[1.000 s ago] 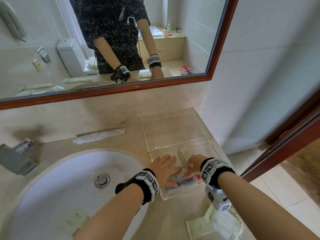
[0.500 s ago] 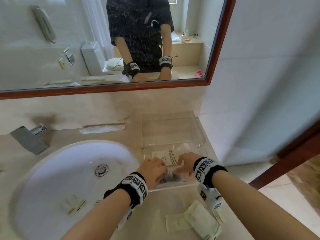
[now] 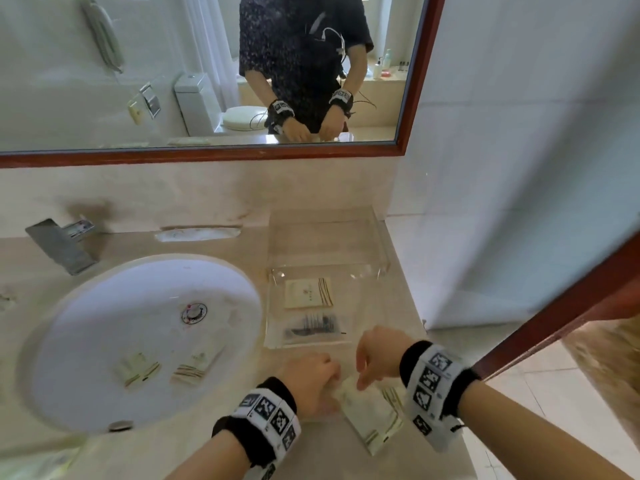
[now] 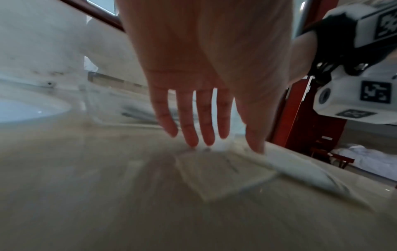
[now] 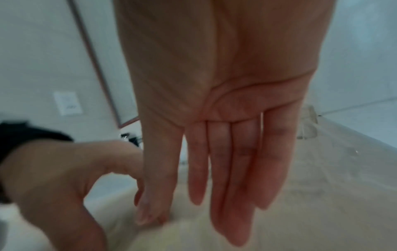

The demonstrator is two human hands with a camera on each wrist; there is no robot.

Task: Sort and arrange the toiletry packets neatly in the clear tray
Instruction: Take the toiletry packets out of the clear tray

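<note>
The clear tray [image 3: 379, 237] stands right of the sink. A cream packet [image 3: 308, 293] and a clear comb packet [image 3: 313, 327] lie flat in its near end. Both hands are in front of the tray, over a pile of cream packets [image 3: 369, 415] on the counter. My left hand [image 3: 330, 386] has straight fingers, and in the left wrist view its fingertips [image 4: 206, 142] touch the top packet [image 4: 221, 175]. My right hand [image 3: 362, 379] points straight fingers [image 5: 227, 203] down at the blurred packet [image 5: 182, 234]. Neither hand grips anything.
Two striped packets [image 3: 138, 370] [image 3: 195, 367] lie in the white sink basin [image 3: 104, 323]. A long wrapped packet [image 3: 197, 233] lies by the back wall, and the faucet [image 3: 62, 244] is at the left. The counter edge and a red door frame [image 3: 554, 317] are at the right.
Both hands have come out of the tray and moved toward me onto the loose packets. The comb packet they were pressing now lies alone in the tray.
</note>
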